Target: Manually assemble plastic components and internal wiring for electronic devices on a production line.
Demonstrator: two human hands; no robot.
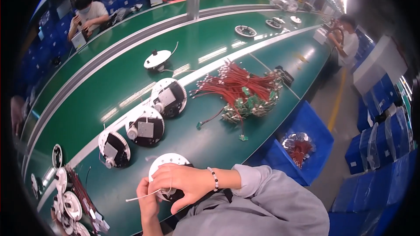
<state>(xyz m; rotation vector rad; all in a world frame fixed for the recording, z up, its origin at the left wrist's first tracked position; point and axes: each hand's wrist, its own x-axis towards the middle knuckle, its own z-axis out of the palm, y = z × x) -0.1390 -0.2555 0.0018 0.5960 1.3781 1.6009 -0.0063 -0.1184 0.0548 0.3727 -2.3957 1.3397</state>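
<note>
At the near edge of the bench I have a round white-and-black device (168, 159), with a ring of holes in its white rim. My left hand (148, 199) grips it from the left side, fingers curled at its edge. Across the top lies my right hand (179, 180), its fingers bent over the device and its thumb apart; a beaded bracelet is on that wrist. A thin white cable (142, 196) sticks out leftward past my left fingers. The middle of the device is hidden under my right hand.
Three similar devices (146, 126) line the conveyor edge. A pile of red wire harnesses with green boards (249, 91) lies to the right. A blue bin (318, 148) stands beside the bench. More white rings (72, 205) are at left. Co-workers (89, 15) sit across the green conveyor (105, 78).
</note>
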